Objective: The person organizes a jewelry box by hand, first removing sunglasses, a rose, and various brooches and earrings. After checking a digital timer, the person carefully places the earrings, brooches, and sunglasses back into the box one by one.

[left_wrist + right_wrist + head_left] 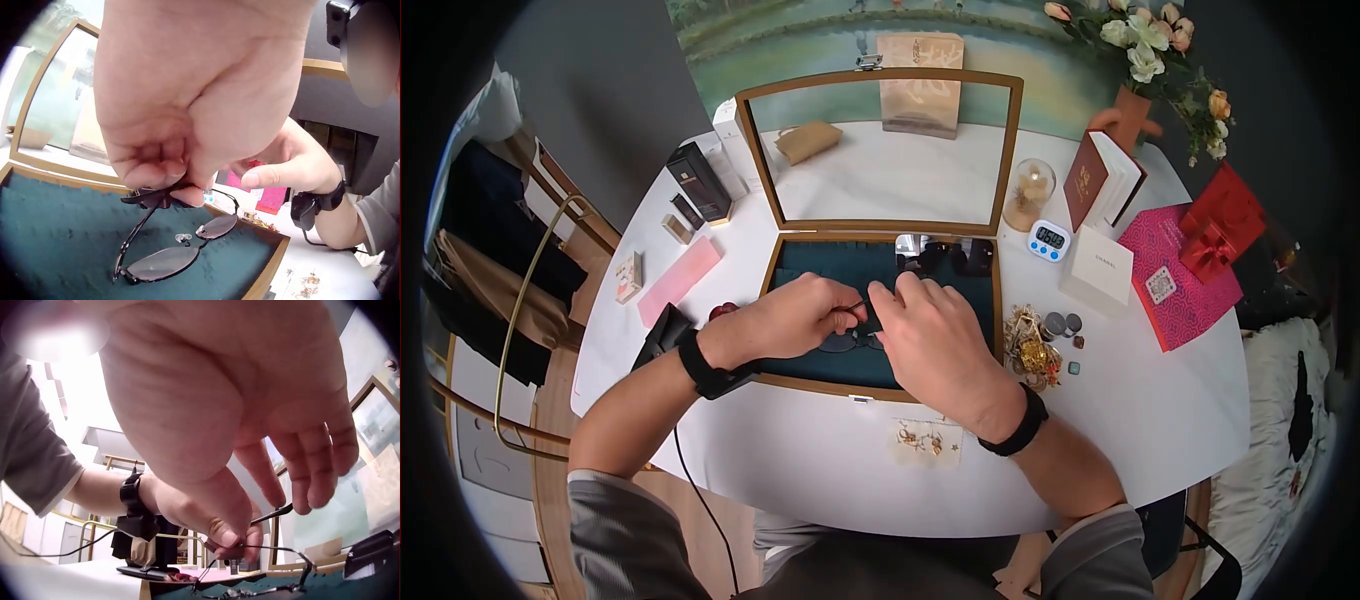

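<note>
A: Quick one from my feed: what's the left hand [805,315] doing?
B: Pinching the glasses [165,264] by their thin temples [130,236], near the ends. I read that as keeping fingers off the lenses.
A: And where are the glasses?
B: Below that hand, lenses down, over the teal lining [800,262] of the wood-framed box [820,387]. I can't tell if the rims touch the cloth.
A: Right hand [935,335]?
B: Nothing in its grasp that I can see; fingers fairly straight, loosely spread, just beside a temple tip. Whether it touches, I can't tell from here. Probably close by to help with the temples.
A: Why is the glass lid [1011,150] up?
B: It stands raised along the back edge, so both hands reach in from the front unblocked.
A: Lining's purpose?
B: Looks soft; my guess, it spares lenses from scratches. Dark sunglasses [972,258] lie at the back right of it, leaving space in front.
A: Other stuff?
B: Jewellery heap [1032,355] on the table [1160,420], right of the box; earrings [912,438] on a pale card in front. Both outside the frame, so likely kept out of the hands' way. Logged, next.
</note>
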`<state>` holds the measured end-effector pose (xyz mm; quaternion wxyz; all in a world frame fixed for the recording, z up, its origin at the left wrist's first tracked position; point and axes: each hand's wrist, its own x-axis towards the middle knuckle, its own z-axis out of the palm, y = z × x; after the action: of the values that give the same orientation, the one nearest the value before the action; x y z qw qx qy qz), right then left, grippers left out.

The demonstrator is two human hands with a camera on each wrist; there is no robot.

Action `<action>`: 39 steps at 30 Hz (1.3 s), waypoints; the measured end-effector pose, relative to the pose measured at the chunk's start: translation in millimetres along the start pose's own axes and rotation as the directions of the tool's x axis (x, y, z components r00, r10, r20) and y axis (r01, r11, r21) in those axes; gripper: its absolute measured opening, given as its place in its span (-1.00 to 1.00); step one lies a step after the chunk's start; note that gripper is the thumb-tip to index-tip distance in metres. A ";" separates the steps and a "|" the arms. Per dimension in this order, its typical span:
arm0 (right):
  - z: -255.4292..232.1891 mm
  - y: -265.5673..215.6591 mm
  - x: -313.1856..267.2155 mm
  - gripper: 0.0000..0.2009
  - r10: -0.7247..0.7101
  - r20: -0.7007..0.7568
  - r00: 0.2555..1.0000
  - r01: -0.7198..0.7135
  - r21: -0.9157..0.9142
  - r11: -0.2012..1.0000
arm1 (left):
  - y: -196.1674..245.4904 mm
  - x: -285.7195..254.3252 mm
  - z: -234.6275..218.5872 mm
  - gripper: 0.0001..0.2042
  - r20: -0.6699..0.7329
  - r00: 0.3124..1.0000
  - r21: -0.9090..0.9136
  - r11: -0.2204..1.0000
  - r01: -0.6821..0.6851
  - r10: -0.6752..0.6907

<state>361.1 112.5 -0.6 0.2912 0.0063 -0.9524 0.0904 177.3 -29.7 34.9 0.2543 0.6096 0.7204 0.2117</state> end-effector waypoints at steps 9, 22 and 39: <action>13.0 4.4 -8.9 -0.77 0.034 0.265 0.964 -0.003 -0.116 0.993 | -8.4 5.1 18.4 -0.84 0.038 0.998 0.259 0.965 -0.051 0.043; 24.3 8.4 -13.7 -0.69 0.056 0.432 0.900 0.013 -0.156 0.988 | -36.3 0.7 35.2 -0.80 -0.101 0.978 0.317 0.937 -0.145 0.185; 16.0 26.3 -9.6 -0.60 0.107 0.417 0.903 -0.056 -0.133 0.990 | -42.3 31.8 23.3 -0.88 -0.031 0.992 0.221 0.969 -0.113 0.123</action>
<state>358.5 135.2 -23.3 0.0739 -0.0315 -0.9958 0.0428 155.1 -5.5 -12.8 0.1566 0.6708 0.7072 0.1595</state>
